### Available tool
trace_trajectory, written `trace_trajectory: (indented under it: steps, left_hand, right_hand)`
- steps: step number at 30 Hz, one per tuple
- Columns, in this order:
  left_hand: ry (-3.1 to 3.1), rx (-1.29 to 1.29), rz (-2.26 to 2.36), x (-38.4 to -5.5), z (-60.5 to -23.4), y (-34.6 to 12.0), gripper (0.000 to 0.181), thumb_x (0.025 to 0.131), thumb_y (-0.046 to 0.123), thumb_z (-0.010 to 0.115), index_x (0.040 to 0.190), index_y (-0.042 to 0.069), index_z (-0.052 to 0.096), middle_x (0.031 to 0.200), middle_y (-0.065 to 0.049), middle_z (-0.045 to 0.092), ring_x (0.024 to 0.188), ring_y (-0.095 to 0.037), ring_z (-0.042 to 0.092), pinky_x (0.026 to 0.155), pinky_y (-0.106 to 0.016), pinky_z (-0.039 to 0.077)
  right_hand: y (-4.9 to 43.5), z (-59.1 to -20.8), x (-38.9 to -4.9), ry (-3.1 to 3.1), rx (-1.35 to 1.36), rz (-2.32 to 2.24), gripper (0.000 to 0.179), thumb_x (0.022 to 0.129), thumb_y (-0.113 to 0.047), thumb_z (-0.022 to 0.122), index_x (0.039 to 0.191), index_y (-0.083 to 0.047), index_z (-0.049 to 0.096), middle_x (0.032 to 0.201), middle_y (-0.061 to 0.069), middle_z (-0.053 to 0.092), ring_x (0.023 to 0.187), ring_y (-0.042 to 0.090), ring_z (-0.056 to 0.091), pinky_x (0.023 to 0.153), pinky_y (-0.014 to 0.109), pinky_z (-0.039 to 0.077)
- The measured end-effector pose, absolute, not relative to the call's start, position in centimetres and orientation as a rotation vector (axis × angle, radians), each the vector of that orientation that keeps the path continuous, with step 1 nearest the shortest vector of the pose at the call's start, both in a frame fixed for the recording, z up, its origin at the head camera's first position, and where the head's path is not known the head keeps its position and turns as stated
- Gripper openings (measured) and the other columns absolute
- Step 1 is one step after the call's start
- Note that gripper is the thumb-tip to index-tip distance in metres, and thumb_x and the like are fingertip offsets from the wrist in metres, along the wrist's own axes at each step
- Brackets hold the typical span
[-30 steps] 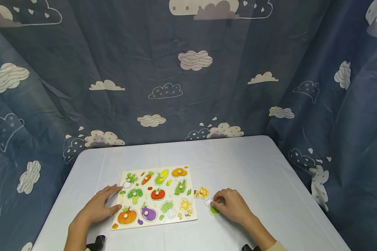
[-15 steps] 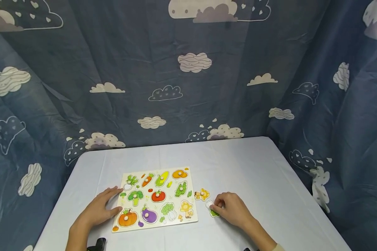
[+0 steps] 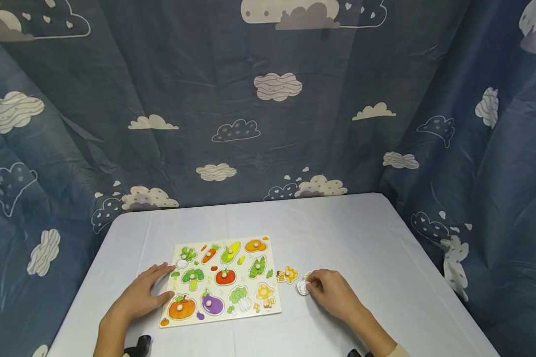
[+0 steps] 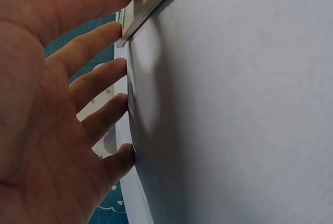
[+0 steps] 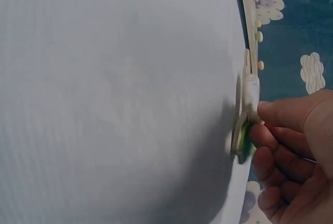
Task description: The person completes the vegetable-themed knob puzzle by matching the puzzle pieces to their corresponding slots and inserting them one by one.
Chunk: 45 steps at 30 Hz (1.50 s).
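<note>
My right hand [image 3: 335, 295] pinches a white-and-green cabbage puzzle piece [image 3: 302, 287] between thumb and fingertips, just right of the puzzle board. In the right wrist view the piece [image 5: 251, 94] stands tilted slightly above the white cloth. My left hand [image 3: 140, 292] lies at the left edge of the vegetable puzzle board [image 3: 277, 306], fingers extended; its thumb and index finger touch that edge in the left wrist view. Knobbed pieces such as the pumpkin [image 3: 181, 308], eggplant [image 3: 212, 303] and tomato [image 3: 225, 277] sit in the board. The cabbage [image 3: 239, 297] and mushroom [image 3: 264, 293] pictures show no knobs.
A yellow mushroom piece [image 3: 288, 274] lies on the white tablecloth [image 3: 330, 228], close to the board's right edge. Blue cloth with cloud prints [image 3: 295, 139] hangs behind and beside the table. Black wrist straps [image 3: 138, 346] show at the bottom.
My right hand has lifted and turned the cabbage piece; its white end now points toward me, its green end away. The left hand and board have stayed put.
</note>
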<state>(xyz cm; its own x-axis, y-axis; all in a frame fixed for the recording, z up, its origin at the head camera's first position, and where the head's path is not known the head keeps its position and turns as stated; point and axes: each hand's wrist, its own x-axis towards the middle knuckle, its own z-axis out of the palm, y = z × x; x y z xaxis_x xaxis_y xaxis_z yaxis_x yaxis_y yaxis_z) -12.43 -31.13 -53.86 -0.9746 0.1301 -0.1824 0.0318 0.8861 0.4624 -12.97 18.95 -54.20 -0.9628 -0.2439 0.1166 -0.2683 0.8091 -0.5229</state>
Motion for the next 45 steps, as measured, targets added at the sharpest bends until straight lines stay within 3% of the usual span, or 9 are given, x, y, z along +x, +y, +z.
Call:
trace_trajectory:
  steps: [9, 19, 33, 45]
  left_hand:
    - [2.847, 0.132, 0.678, -12.6, -53.9, -31.1, 0.075, 0.086, 0.050, 0.076, 0.151, 0.022, 0.052, 0.161, -0.018, 0.043, 0.149, -0.051, 0.033, 0.109, -0.080, 0.032]
    - [2.859, 0.138, 0.692, -12.5, -53.9, -31.1, 0.075, 0.085, 0.050, 0.076, 0.151, 0.022, 0.053, 0.161, -0.018, 0.044, 0.149, -0.051, 0.033, 0.109, -0.080, 0.031]
    - [2.848, 0.103, 0.699, -12.4, -53.7, -31.0, 0.075, 0.085, 0.047, 0.077, 0.151, 0.021, 0.053, 0.161, -0.018, 0.043, 0.150, -0.051, 0.032, 0.111, -0.081, 0.030]
    - [2.842, 0.113, 0.702, -12.4, -53.5, -30.9, 0.074, 0.085, 0.044, 0.077, 0.151, 0.021, 0.053, 0.161, -0.018, 0.043, 0.150, -0.051, 0.031, 0.111, -0.080, 0.030]
  right_hand:
    - [19.0, -53.6, -13.1, -2.918, 0.473, 0.879, 0.008, 0.089, -0.008, 0.079, 0.098, -0.009, 0.078, 0.080, -0.009, 0.067, 0.064, -0.001, 0.048, 0.056, 0.017, 0.044]
    - [17.2, -53.0, -13.2, -2.798, 0.574, 0.895, 0.013, 0.088, -0.007, 0.080, 0.101, -0.012, 0.079, 0.095, -0.007, 0.073, 0.081, 0.001, 0.058, 0.069, 0.021, 0.054]
    - [15.0, -52.1, -13.7, -2.767, 0.728, 0.855, 0.013, 0.093, -0.013, 0.077, 0.105, -0.013, 0.079, 0.101, -0.006, 0.074, 0.094, 0.008, 0.064, 0.077, 0.026, 0.057]
    - [11.7, -51.1, -13.7, -2.794, 0.793, 0.875, 0.013, 0.097, -0.018, 0.073, 0.107, -0.018, 0.079, 0.105, -0.008, 0.074, 0.095, 0.004, 0.059, 0.077, 0.020, 0.055]
